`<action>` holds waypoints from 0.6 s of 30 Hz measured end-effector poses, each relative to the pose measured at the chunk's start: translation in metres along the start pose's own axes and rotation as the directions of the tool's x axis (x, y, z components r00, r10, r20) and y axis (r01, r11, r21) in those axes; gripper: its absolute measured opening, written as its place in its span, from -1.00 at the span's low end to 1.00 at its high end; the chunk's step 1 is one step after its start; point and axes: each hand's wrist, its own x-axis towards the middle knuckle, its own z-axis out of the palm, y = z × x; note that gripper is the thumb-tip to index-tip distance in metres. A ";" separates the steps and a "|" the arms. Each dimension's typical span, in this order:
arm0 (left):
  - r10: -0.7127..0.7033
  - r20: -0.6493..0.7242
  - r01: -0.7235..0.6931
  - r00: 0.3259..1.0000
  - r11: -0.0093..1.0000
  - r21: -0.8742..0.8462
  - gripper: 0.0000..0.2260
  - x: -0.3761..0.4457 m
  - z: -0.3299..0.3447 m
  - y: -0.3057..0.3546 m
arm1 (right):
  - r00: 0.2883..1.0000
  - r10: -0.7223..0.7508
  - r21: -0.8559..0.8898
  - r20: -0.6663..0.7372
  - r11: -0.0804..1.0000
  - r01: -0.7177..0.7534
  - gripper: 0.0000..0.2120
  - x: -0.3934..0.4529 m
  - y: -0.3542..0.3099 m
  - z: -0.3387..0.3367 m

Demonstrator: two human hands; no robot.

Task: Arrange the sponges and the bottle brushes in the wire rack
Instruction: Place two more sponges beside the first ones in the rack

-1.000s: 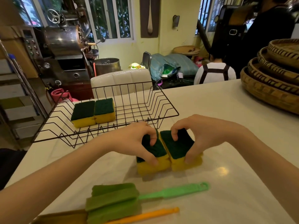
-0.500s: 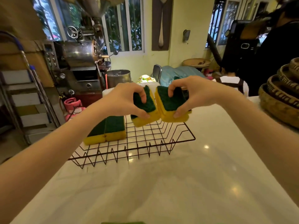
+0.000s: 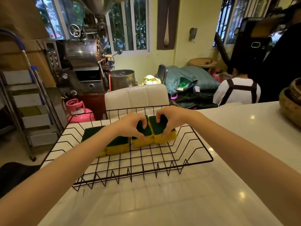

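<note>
Two hands (image 3: 130,126) (image 3: 171,118) each grip a sponge (image 3: 143,136) (image 3: 164,133) (seemingly unbranded) inside the wire rack (image 3: 202,147).

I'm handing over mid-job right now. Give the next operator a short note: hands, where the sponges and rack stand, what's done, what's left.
Left hand: gripping a sponge, green side up, on the wire rack floor.
Right hand: gripping the sponge beside it, the two touching.
Two more sponges lie in the rack to the left, partly hidden by the left forearm.
Done: four sponges in the rack in a row.
Left: release both sponges; place the bottle brushes, which are out of view now.
</note>
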 end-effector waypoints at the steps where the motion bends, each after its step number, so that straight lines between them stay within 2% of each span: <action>1: -0.004 0.012 0.003 1.000 1.000 0.007 -0.73 0.001 0.001 -0.001 | 1.000 0.004 0.000 0.006 1.000 -0.004 -0.49 0.002 0.001 0.001; 9: -0.076 0.105 0.071 0.992 0.996 0.045 -0.69 -0.001 0.004 -0.001 | 0.998 0.049 -0.028 0.048 0.998 -0.047 -0.45 0.012 0.005 0.019; 18: -0.075 0.143 0.069 0.987 0.996 0.049 -0.73 -0.001 0.012 0.001 | 0.996 0.034 -0.078 0.084 0.997 -0.028 -0.46 0.004 0.004 0.020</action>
